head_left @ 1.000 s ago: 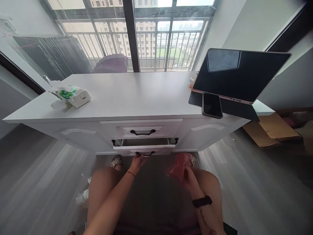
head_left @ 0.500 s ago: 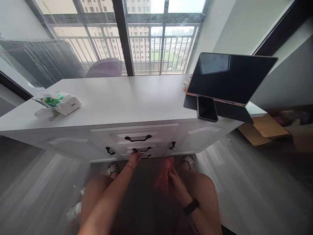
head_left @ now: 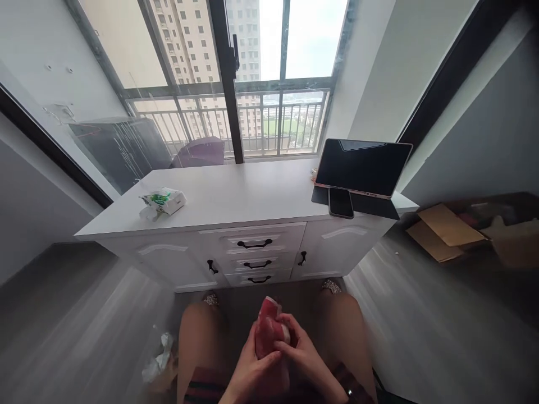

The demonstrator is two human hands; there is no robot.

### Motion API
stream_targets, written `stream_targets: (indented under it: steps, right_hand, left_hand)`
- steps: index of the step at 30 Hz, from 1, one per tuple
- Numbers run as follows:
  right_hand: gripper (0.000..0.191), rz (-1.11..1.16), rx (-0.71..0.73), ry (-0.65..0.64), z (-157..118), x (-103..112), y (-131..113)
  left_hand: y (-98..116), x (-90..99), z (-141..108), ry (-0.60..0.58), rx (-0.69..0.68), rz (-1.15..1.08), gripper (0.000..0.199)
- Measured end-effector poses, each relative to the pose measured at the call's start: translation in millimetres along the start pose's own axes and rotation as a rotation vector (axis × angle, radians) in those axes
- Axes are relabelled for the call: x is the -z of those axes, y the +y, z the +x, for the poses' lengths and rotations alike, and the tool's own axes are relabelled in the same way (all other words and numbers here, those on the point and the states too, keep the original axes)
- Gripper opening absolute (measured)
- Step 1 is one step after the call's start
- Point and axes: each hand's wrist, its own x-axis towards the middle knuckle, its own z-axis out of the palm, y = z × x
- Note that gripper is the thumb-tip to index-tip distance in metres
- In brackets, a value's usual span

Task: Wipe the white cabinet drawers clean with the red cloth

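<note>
A red cloth-like item (head_left: 266, 334) with pale edges is bunched up between both hands, low in the middle of the head view, above the lap. My left hand (head_left: 252, 365) wraps round its left side, thumb laid across the front. My right hand (head_left: 297, 345) pinches it from the right, near a pale edge. Beyond the hands stands a white cabinet (head_left: 164, 261), whose drawers (head_left: 255, 244) with black handles are shut.
On the cabinet top are a tissue pack (head_left: 168, 201) at the left, and a tablet (head_left: 362, 168) with a phone (head_left: 341, 203) at the right. An open cardboard box (head_left: 450, 224) is on the floor at the right. Crumpled white scraps (head_left: 159, 359) lie at the lower left.
My left hand has left the middle drawer handle and come back to grip the red item. My right hand has brought the item toward the middle. The view has shifted, showing more window.
</note>
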Motion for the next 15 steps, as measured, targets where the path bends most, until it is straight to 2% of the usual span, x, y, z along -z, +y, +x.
stream_targets:
  steps: [3,6,8,11,15]
  right_hand:
    - [0.045,0.050,-0.030,-0.110,-18,-22,-18]
    - [0.052,0.083,-0.073,-0.152,-22,-27,-36]
    - [0.048,0.043,-0.068,-0.130,-22,-23,-47]
    - [0.042,-0.044,-0.035,-0.066,-24,-13,-64]
    - [0.047,-0.120,-0.006,0.065,-36,2,-84]
  left_hand:
    - [13,12.2,-36,0.118,0.042,-0.191,0.067]
    - [34,28.8,-63,0.285,0.149,-0.270,0.062]
    - [48,38.6,-76,0.381,0.193,-0.261,0.060]
    - [61,48.4,-89,0.482,0.177,-0.207,0.054]
    - [64,58.2,-101,0.527,0.061,-0.107,0.052]
